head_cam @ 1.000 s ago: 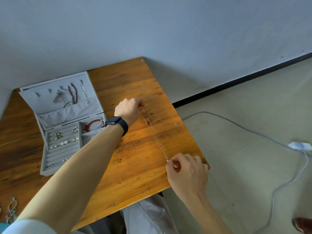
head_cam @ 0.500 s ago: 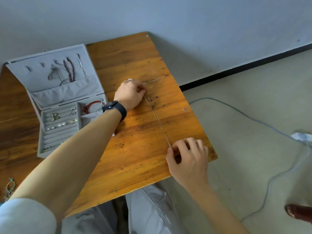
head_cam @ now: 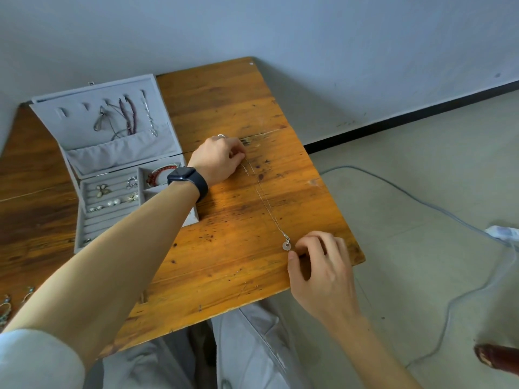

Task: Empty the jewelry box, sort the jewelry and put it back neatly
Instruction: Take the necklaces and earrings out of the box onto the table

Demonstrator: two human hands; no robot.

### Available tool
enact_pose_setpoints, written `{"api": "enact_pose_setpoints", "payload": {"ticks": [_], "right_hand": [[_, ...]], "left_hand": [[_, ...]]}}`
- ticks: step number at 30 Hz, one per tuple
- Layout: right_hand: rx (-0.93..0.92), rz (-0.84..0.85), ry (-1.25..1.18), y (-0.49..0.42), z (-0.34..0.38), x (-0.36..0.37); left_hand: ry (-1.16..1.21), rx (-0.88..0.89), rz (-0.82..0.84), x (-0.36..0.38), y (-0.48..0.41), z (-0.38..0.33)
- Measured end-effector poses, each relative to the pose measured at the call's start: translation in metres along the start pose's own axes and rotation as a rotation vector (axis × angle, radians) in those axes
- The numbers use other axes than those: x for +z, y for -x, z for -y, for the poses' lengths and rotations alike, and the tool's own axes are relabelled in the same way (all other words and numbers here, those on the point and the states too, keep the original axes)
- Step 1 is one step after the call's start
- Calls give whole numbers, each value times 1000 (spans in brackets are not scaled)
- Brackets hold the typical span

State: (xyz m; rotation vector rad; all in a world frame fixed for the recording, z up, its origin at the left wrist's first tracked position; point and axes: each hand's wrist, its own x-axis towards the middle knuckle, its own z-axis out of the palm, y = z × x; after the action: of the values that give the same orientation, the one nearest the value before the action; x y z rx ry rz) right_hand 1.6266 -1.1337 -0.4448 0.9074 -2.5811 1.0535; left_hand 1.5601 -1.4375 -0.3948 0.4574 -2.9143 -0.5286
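Observation:
A thin silver chain necklace (head_cam: 264,200) lies stretched in a straight line across the wooden table (head_cam: 224,265). My left hand (head_cam: 219,158), with a dark watch on the wrist, pinches the chain's far end. At the near end a small pale ring pendant (head_cam: 286,245) lies uncovered on the wood. My right hand (head_cam: 320,262) hovers just right of it with loosely curled fingers and holds nothing. The grey jewelry box (head_cam: 92,237) stands open to the left. Necklaces hang in its lid, earrings sit in its ring rows, and a red bracelet (head_cam: 157,175) fills a side compartment.
Several loose earrings (head_cam: 5,304) lie at the table's near left edge. The table's right edge drops off close to my right hand. On the floor run a grey cable (head_cam: 393,189) and a white adapter (head_cam: 502,231); a brown shoe (head_cam: 497,357) sits at lower right.
My right hand has let go of the chain's near end, so the ring pendant now shows. My left hand still pinches the far end. The view has shifted.

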Motion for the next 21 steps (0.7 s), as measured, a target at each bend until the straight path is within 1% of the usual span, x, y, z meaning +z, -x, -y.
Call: {"api": "enact_pose_setpoints", "payload": {"ticks": [4,9,12,17,21], "right_hand": [[-7,-14,36,9,3,3],[132,0,127,-6,14,11],[91,5,145,-8,17,15],[49,9,63,0,12,14],[43,26,36,1,13,11]], "left_hand": [[-58,4,-17,0,7,2],[-50,-103,-41,-2,6,-5],[-62,-140,-38,-4,4,-8],[-40,-174,-48,-2,2,-9],[29,-149,-41,1,3,-7]]}}
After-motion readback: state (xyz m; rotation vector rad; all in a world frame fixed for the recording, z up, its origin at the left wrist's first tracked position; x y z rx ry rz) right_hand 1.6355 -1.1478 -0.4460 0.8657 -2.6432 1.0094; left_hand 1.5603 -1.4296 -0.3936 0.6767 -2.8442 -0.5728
